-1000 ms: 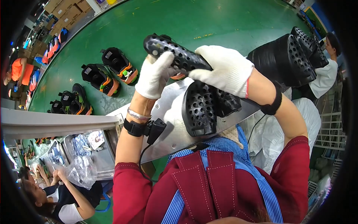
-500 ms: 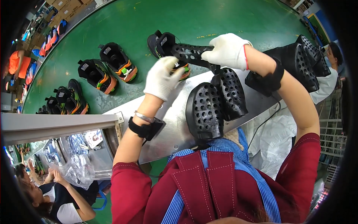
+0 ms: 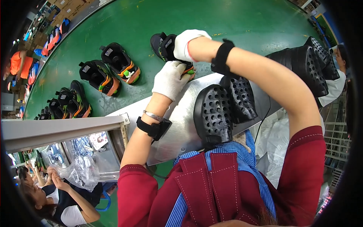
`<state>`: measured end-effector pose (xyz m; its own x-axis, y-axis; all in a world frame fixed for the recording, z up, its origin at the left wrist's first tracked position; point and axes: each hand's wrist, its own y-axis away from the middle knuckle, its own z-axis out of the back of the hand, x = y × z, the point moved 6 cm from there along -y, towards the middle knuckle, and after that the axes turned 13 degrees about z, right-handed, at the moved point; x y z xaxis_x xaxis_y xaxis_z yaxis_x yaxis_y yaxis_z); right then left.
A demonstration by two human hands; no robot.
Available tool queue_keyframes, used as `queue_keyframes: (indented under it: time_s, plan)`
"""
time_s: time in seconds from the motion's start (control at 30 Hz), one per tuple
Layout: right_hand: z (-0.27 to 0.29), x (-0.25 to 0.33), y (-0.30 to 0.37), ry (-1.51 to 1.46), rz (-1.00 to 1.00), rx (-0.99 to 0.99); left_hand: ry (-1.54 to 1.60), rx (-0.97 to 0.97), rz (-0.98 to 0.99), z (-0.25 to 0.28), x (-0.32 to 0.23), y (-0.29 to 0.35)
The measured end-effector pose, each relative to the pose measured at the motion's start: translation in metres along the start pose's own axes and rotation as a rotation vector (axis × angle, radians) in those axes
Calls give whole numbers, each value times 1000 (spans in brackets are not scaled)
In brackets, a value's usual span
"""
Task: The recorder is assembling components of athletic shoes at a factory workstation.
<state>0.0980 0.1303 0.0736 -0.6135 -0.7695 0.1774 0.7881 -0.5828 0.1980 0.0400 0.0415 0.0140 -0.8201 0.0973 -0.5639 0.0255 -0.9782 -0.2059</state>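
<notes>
A black sneaker (image 3: 165,44) with orange and green trim lies on the green surface ahead of me, beside another dark shoe (image 3: 156,42). My left hand (image 3: 169,80), in a white knit glove, has its fingers curled against the near end of the sneaker. My right hand (image 3: 189,42), gloved too, bends down over the same sneaker from the right. Its fingers are hidden behind the back of the hand. Closer to me stand two black perforated foot-shaped forms (image 3: 213,113) (image 3: 240,99) on a metal plate (image 3: 176,132).
Several similar sneakers (image 3: 115,60) line the green surface (image 3: 227,19) to the left. More black perforated forms (image 3: 302,68) stand at right, near another person. A white rail (image 3: 64,126) crosses at left. Beyond it, a person (image 3: 72,200) sits by plastic bags (image 3: 85,172).
The right hand has moved left and down onto the sneaker; the perforated black strip it held is out of sight. The left hand has shifted slightly right and its fingers have closed in.
</notes>
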Motion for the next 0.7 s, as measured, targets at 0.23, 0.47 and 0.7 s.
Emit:
queue_keyframes:
  time_s: [0.23,0.47,0.7]
  plan:
    - [-31,-3,-23,-8,117,51,-2,39,35,-3,5,-6]
    - [-10,15,-19,160,138,282,-140,265,197,-8,9,-18]
    - [-33,29,-47,370,178,152,-267,392,79,-39,37,-39]
